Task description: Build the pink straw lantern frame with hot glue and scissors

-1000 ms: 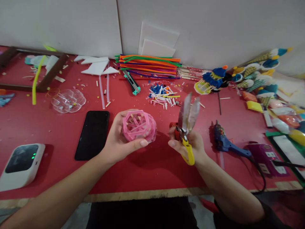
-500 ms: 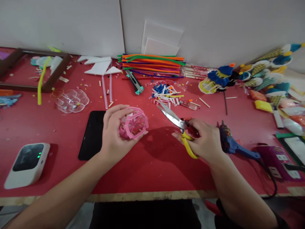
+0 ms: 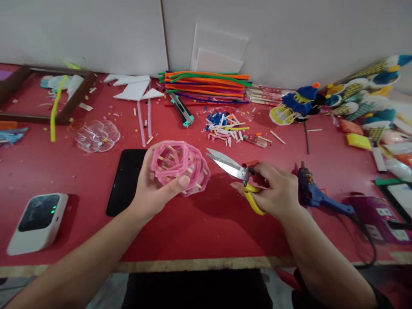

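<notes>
My left hand grips a pink lattice ball built of straws and small sticks, held just above the red table. My right hand is closed on scissors with yellow and red handles. Their blades are slightly parted and point left, with the tips a short way from the ball's right side.
A black phone lies left of the ball and a white device sits at the near left. A blue glue gun, straw offcuts, a utility knife, long straws and a clear tray lie around.
My right hand swung the scissors down from upright so the blades point left at the ball. My left hand turned the pink ball and lifted it slightly.
</notes>
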Demonstrator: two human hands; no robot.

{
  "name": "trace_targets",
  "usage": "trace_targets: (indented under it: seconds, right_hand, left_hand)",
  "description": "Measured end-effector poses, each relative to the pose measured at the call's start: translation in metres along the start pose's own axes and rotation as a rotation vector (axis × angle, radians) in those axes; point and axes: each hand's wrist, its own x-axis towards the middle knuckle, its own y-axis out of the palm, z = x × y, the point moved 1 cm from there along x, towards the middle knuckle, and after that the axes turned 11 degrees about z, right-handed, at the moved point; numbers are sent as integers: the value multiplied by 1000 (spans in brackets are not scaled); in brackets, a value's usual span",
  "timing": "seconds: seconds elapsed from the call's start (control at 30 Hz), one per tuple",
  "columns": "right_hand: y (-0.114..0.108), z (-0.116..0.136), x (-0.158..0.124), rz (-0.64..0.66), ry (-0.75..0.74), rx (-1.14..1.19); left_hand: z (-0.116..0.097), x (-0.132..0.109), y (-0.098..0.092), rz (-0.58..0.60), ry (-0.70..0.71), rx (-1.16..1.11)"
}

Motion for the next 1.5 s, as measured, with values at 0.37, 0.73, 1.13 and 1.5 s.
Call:
trace_targets:
  seconds: [0.37, 0.73, 1.13, 1.5]
  right_hand:
    - [-5, -5, 0, -45, -30, -45]
    - [-8, -4, -1, 19, -31, -3]
    - [-3, -5, -3, 29, 26, -11]
    - [-3, -8, -2, 34, 34, -39]
  left_hand:
    - [-6, 5, 5, 287, -519, -621]
    - [-9, 3, 6, 110, -200, -118]
    - [0, 0, 1, 48, 271, 573]
    - [1, -3, 3, 133, 235, 455]
